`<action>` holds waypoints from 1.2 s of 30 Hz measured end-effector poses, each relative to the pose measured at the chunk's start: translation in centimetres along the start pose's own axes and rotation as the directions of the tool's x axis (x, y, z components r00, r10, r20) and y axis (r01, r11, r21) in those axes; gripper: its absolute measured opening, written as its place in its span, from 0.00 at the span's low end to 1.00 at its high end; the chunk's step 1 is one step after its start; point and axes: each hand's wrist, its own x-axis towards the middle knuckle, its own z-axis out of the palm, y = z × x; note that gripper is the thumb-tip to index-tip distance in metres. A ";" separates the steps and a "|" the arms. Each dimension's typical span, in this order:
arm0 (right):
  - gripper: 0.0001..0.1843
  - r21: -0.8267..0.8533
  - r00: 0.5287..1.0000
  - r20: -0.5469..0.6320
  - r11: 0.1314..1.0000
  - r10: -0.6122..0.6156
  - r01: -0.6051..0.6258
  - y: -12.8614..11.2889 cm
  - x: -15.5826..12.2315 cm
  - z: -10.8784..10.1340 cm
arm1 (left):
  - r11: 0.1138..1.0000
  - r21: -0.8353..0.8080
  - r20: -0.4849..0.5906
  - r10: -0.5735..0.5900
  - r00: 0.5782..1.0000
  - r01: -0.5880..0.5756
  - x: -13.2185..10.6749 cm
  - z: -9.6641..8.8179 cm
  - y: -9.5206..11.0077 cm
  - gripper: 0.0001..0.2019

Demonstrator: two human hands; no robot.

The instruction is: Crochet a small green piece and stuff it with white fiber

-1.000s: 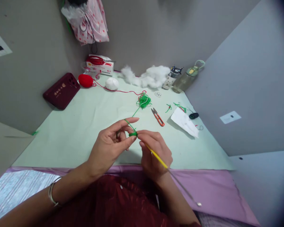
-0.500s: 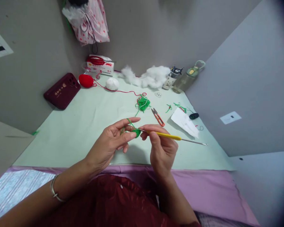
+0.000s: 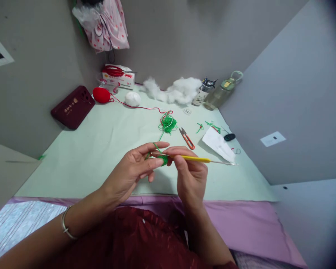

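Observation:
Between thumb and fingers, my left hand (image 3: 134,164) pinches a small green crochet piece (image 3: 164,160). A strand of green yarn (image 3: 160,137) runs over its raised index finger from a loose green tangle (image 3: 168,123) farther back on the table. My right hand (image 3: 192,172) grips a crochet hook (image 3: 196,159) by its yellow handle, like a pen. The hook's metal tip reaches left past the top of the crochet piece, close to the left fingers. The stitches are too small to make out.
Orange thread snips (image 3: 187,139) and white paper (image 3: 218,145) lie right of the tangle. Behind are red yarn (image 3: 101,95), a white ball (image 3: 132,99), fluffy stuffing (image 3: 182,91), a pen cup (image 3: 202,93) and a bottle (image 3: 221,91). A dark red phone (image 3: 73,107) leans at left.
The hook has slid left, its tip now beyond the green piece near the left fingers. My right hand has shifted slightly left with it. The green tangle has moved slightly left.

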 end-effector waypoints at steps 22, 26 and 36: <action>0.14 -0.391 0.929 0.194 0.843 -0.316 0.368 -0.9 -0.8 -0.8 | 0.836 0.505 -0.135 0.323 0.937 -0.216 -0.9 0.3 -0.3 0.14; 0.16 -0.594 0.811 0.305 0.566 -0.499 0.571 0.5 -1.3 -0.7 | 0.937 0.311 -0.149 0.211 0.966 -0.157 -0.7 0.7 -0.8 0.21; 0.11 -0.097 0.985 -0.018 0.981 -0.171 0.168 -0.4 0.1 -0.1 | 0.998 -0.050 -0.019 -0.038 0.999 0.037 -0.3 -0.1 0.4 0.18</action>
